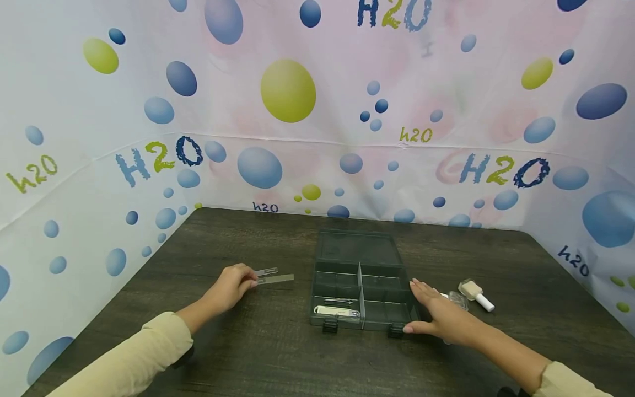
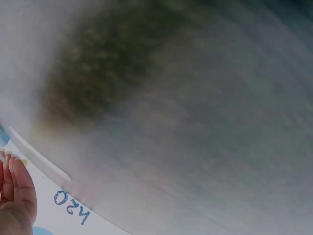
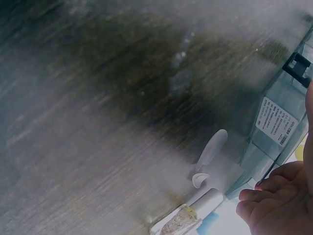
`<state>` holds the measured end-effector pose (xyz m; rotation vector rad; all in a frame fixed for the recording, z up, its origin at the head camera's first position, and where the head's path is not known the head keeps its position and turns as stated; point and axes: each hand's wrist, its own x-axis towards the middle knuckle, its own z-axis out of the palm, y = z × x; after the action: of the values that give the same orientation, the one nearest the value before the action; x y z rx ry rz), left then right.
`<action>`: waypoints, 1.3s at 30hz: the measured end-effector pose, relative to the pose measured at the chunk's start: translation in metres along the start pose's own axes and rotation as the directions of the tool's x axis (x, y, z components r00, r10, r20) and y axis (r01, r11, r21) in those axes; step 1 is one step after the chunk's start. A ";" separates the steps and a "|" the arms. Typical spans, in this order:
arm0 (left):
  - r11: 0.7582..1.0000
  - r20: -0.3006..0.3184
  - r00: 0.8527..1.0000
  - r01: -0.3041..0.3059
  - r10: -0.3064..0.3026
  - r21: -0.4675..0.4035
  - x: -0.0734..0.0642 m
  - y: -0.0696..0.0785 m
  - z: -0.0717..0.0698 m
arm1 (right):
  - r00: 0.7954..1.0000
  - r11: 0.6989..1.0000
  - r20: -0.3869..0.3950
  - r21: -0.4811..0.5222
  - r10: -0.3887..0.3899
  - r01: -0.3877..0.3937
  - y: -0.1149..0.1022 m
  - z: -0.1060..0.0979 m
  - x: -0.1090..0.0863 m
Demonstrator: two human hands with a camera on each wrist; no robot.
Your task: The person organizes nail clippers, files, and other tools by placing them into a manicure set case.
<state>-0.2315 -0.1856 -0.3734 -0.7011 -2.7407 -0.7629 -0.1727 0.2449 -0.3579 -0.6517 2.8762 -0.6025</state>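
My left hand (image 1: 232, 285) pinches two slim, flat nail files (image 1: 275, 279) by one end, just above the table left of the box. In the left wrist view only part of that hand (image 2: 18, 191) shows, at the lower left edge. A dark translucent divided box (image 1: 386, 310) lies with its lid (image 1: 357, 246) folded back. In its front left compartment are a nail clipper (image 1: 337, 312) and a thin metal item (image 1: 338, 301). My right hand (image 1: 444, 315) rests along the box's right side, fingers extended and thumb at the front corner.
Right of the box, a nail polish bottle (image 1: 471, 289) with a white cap lies on its side. A second clear bottle (image 1: 458, 300) is partly hidden behind my right hand. A printed curtain (image 1: 327, 182) stands around the dark wooden table (image 1: 238, 353).
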 end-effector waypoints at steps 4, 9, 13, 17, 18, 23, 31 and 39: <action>1.000 -0.043 0.999 -0.025 0.025 -0.007 0.003 0.002 -0.002 | 1.000 1.000 -0.001 0.003 0.000 0.000 -0.001 0.000 0.000; 0.999 -0.073 0.997 -0.028 0.026 -0.021 0.007 0.003 -0.002 | 1.000 1.000 -0.002 0.010 0.007 -0.007 -0.001 -0.001 0.000; 0.999 -0.082 0.997 -0.017 0.014 -0.030 0.010 0.006 -0.001 | 1.000 1.000 0.002 0.011 0.010 -0.010 -0.001 -0.001 0.000; 0.999 -0.094 0.996 -0.003 -0.002 -0.043 0.014 0.011 0.001 | 1.000 1.000 -0.001 -0.002 0.005 -0.005 0.000 -0.001 0.000; 0.999 -0.095 0.995 0.000 -0.004 -0.047 0.015 0.012 0.001 | 1.000 1.000 -0.002 -0.001 0.006 -0.007 0.000 -0.001 0.000; 0.997 -0.097 0.995 -0.018 0.011 -0.073 0.019 0.019 0.006 | 1.000 1.000 -0.005 0.003 0.007 -0.007 0.001 -0.001 0.000; 0.993 -0.107 0.994 -0.038 0.025 -0.116 0.030 0.032 0.015 | 1.000 1.000 -0.021 0.006 0.004 -0.004 0.001 0.000 0.000; 0.989 -0.093 0.996 -0.014 0.000 -0.145 0.041 0.046 0.025 | 1.000 1.000 -0.014 0.009 0.008 -0.008 0.001 0.000 0.000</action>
<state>-0.2463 -0.1221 -0.3615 -0.6844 -2.6178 -0.9772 -0.1733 0.2457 -0.3589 -0.6375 2.8858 -0.6207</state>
